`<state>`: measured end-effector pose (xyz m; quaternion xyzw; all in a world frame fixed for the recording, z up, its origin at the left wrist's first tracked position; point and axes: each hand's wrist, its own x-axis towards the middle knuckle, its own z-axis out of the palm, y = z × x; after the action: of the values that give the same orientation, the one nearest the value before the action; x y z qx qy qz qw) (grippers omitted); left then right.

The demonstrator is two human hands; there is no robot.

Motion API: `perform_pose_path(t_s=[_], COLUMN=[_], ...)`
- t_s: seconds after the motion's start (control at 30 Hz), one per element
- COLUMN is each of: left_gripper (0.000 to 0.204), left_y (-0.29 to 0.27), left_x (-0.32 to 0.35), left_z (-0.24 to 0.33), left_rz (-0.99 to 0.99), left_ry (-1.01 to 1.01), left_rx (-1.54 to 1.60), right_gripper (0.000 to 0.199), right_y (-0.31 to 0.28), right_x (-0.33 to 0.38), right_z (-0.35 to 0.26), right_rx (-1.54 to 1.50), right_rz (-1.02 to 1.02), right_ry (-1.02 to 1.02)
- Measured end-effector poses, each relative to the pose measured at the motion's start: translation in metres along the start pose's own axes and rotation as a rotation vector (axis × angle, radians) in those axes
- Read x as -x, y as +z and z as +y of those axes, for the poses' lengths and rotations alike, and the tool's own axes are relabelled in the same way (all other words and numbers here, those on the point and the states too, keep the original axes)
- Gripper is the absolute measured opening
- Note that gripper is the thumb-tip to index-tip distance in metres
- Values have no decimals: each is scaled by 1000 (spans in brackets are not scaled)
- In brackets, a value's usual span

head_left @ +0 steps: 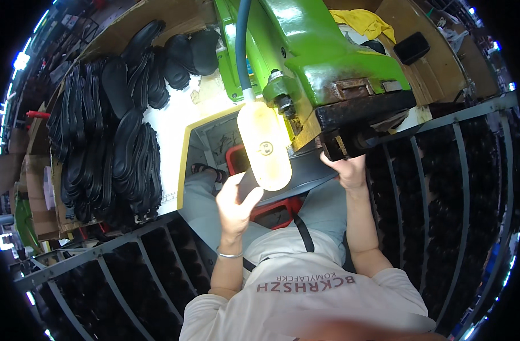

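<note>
Between my hands, level with the head of a green machine (328,62), is a long black shoe sole (311,175). My left hand (235,206) grips its left end, thumb toward me and fingers on the far side. My right hand (349,170) is closed on the right end, right below the machine's dark head (362,111); some of its fingers are hidden there. A bright, oblong lamp (265,150) on a blue-grey flexible neck hangs in front of the sole and covers part of it.
Many black soles (109,136) stand stacked on the white table (172,136) at left. Metal racks (461,187) with dark contents flank me on both sides. Behind the machine are a cardboard box (441,62), a yellow cloth (365,24) and a black tray-like piece (411,48).
</note>
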<state>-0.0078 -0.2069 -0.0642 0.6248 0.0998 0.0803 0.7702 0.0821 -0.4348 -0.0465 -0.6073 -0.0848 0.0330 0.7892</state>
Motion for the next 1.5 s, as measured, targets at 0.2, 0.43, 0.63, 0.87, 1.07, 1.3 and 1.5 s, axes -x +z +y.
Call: perform_pose_path(t_s=[0.2,0.43,0.63,0.87,1.07,1.3,1.5], left_gripper=[20,24,57,27,25,33,59], left_y=[-41,20,31,-20,-99,-71,-18], left_x=[22,45,28,-42,-85,-172,-301], left_z=[-27,-61,-66,-66,-129,-115,-65], left_rz=[6,-205,-394,57,146,279,485], left_ry=[-157,-293,-128,71,7,118,220], left_rx=[76,-91,105,107,501,85,-378], right_gripper=[60,66,48,33,59,62,46], right_y=[37,38,0,-71,-71,-40,-64], right_x=[-1,-5,0,-51,-148,-150,-196], right_z=[14,38,-18,-28,48,69,73], right_rx=[-54,37,622,-174,-417,1000,1726], right_rz=[-70,-37,-119,557,673,706,333], right_ry=[11,-36,-42,-86,-27,-156,-389])
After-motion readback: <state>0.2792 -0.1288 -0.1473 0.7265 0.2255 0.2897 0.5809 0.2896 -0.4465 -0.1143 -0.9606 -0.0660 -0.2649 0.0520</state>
